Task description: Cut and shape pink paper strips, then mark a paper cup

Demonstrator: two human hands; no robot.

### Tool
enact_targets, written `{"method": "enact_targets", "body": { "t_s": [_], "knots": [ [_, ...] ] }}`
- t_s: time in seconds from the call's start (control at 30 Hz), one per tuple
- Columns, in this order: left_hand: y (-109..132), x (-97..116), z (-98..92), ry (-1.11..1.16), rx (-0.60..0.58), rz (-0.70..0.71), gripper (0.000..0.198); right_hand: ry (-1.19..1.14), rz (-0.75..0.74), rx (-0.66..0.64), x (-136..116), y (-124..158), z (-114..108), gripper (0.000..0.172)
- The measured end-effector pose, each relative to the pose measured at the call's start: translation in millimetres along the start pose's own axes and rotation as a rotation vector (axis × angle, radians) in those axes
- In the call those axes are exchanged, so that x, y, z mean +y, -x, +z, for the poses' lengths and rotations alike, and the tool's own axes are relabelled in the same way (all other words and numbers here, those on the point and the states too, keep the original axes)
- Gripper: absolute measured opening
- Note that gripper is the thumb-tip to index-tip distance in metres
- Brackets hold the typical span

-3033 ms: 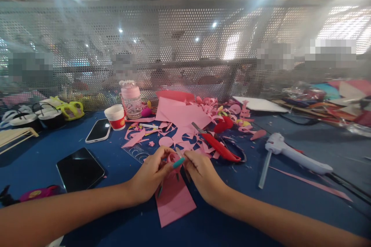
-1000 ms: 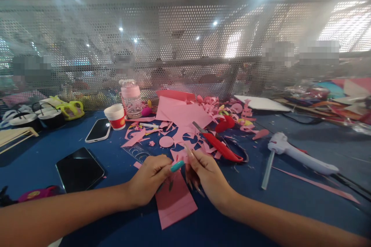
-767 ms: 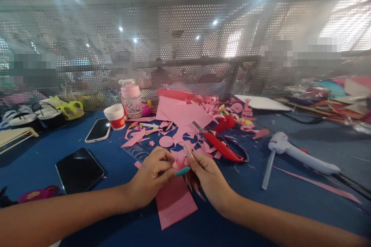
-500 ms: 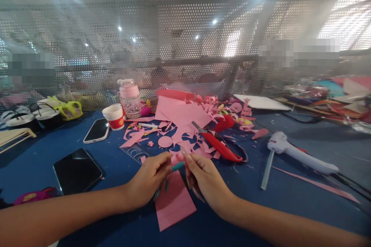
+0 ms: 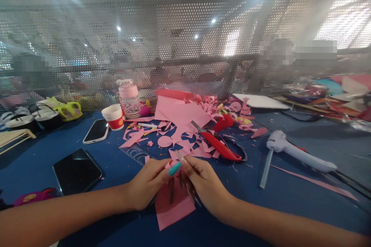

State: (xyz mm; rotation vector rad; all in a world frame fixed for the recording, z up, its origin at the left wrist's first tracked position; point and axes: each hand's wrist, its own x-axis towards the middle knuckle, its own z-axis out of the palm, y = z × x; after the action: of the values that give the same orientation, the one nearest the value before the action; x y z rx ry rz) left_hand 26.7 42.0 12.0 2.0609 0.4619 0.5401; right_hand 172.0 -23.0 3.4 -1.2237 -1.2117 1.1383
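Left hand (image 5: 149, 182): thumb and fingers pinch a small pink paper curl (image 5: 169, 163). Right hand (image 5: 206, 186): fingers narrowed at the curl's three o'clock side; whether they grip it cannot be told. Pink sheet (image 5: 176, 210): on the counter (image 5: 116, 227), six o'clock from the curl. Red-handled scissors (image 5: 220, 146): two o'clock. Glue gun (image 5: 303, 154): three o'clock.

To my left I see 1 white-edged rectangular phone (image 5: 96, 131) lying just beside a red-and-white paper cup (image 5: 115, 120), a clear, pink-topped plastic bottle (image 5: 129, 100) behind it.
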Motion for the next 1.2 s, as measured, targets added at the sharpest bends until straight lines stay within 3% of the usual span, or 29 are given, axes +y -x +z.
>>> {"method": "enact_targets", "body": {
  "t_s": [0.1,0.23,0.43,0.6,0.8,1.0,1.2],
  "knots": [
    [-2,-2,1.6,0.069,-0.010,-0.083,0.028,-0.014,-0.025,0.005,0,-1,1,0.043],
    [-3,-8,3.3,0.131,0.041,-0.050,0.023,0.019,-0.008,-0.012,2,-2,1,0.045],
    [-3,-15,6.3,0.312,-0.004,-0.144,0.022,0.001,0.033,-0.021,2,-3,2,0.047],
    [-6,-8,5.2,0.237,-0.017,-0.153,0.025,0.012,-0.035,-0.039,3,-3,1,0.045],
    [-6,-9,4.3,0.171,0.060,-0.105,0.022,0.070,-0.046,0.010,5,-3,2,0.047],
    [-3,-12,4.4,0.238,-0.004,-0.107,0.030,0.104,-0.018,0.044,5,-1,2,0.046],
    [-5,-10,3.3,0.168,-0.004,-0.066,0.026,0.115,-0.110,-0.012,6,-2,0,0.040]
  ]
}}
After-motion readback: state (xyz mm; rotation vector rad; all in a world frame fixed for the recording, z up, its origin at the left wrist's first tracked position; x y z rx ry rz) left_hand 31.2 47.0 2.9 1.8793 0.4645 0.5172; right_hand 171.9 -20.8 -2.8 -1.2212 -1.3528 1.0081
